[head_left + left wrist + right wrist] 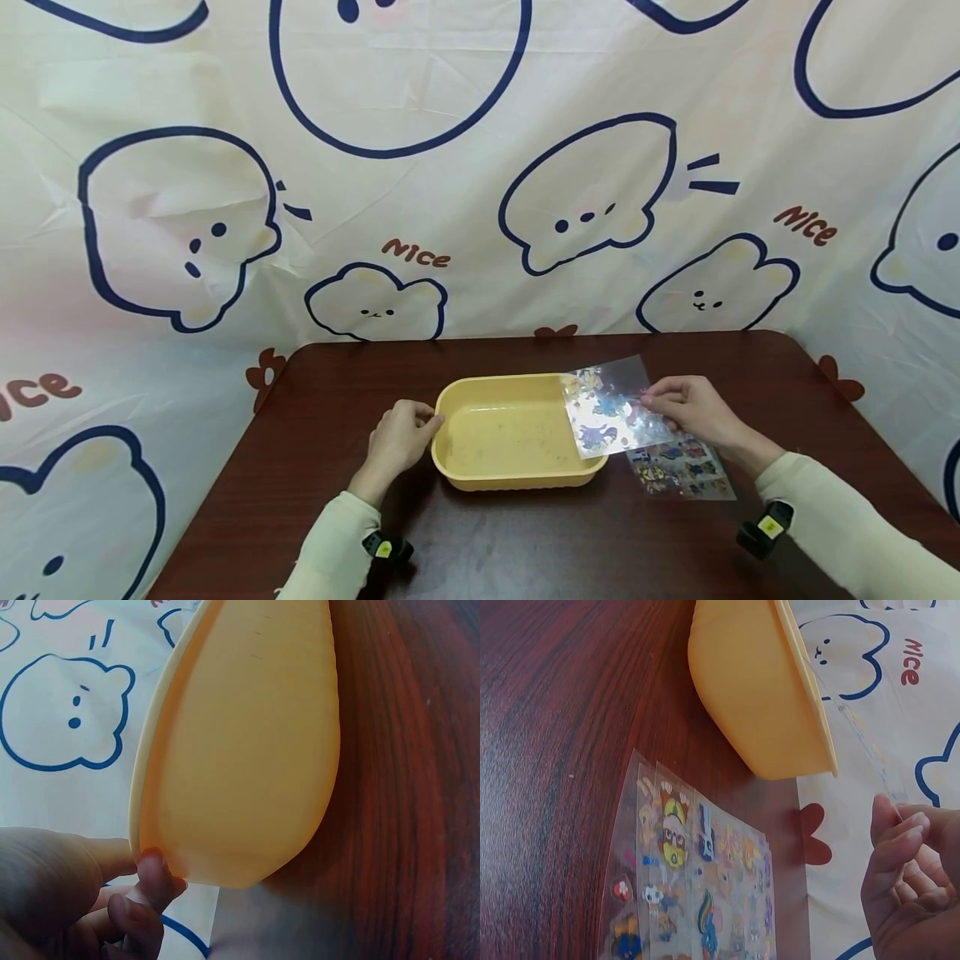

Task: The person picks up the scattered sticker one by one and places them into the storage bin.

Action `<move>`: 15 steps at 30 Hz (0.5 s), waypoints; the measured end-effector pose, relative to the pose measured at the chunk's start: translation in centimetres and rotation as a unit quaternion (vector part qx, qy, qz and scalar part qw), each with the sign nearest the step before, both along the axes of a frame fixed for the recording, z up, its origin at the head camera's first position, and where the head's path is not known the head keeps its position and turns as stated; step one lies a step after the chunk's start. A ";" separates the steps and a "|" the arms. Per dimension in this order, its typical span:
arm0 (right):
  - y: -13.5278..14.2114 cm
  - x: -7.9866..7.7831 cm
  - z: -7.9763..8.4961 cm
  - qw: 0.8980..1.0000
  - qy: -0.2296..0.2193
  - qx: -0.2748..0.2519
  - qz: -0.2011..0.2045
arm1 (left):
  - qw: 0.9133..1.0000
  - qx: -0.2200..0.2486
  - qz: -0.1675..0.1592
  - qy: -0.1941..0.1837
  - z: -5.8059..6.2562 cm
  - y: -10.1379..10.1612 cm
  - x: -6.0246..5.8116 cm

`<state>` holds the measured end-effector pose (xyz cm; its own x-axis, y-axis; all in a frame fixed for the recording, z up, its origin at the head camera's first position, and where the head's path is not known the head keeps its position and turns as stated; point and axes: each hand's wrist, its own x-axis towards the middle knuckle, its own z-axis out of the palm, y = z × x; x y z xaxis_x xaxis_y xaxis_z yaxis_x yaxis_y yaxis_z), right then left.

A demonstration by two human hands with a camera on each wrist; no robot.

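Observation:
A yellow plastic basin [517, 483] stands on the dark wooden table. My left hand [399, 433] pinches its left rim between thumb and fingers, as the left wrist view [142, 885] also shows. In my right hand [693, 408] a clear sticker sheet [603, 408] with colourful cartoon figures is pinched by its right edge; it overlaps the basin's right end. Edge-on in the right wrist view, that sheet rises from the fingertips [911, 829]. Below the right hand, more clear sticker sheets [705, 877] lie stacked on the table beside the basin.
The wooden table [480, 542] runs back to a pale cloth [465, 200] printed with cartoon bears, which hangs behind and at both sides. Black wrist devices [765, 529] sit over the pale sleeves.

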<state>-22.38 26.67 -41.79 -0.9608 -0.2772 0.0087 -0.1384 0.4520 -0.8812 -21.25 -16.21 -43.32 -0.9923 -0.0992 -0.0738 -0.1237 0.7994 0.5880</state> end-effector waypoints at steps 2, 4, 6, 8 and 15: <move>-0.2 -0.1 -0.1 1.000 0.001 0.001 0.001 | 1.000 0.000 -0.001 0.001 0.0 0.0 0.0; -0.4 -0.1 -0.1 1.000 0.000 0.002 0.001 | 1.000 0.001 -0.001 0.002 0.0 0.0 0.0; -0.6 -0.2 -0.2 1.000 0.001 0.002 0.001 | 1.000 0.002 -0.002 0.002 0.0 0.0 0.0; -0.8 -0.2 -0.3 1.000 0.002 0.002 0.001 | 1.000 0.002 -0.003 0.002 0.0 0.0 0.0; -1.5 -0.2 -0.2 1.000 -0.006 0.004 0.004 | 1.000 0.003 -0.005 0.001 0.0 -0.1 0.0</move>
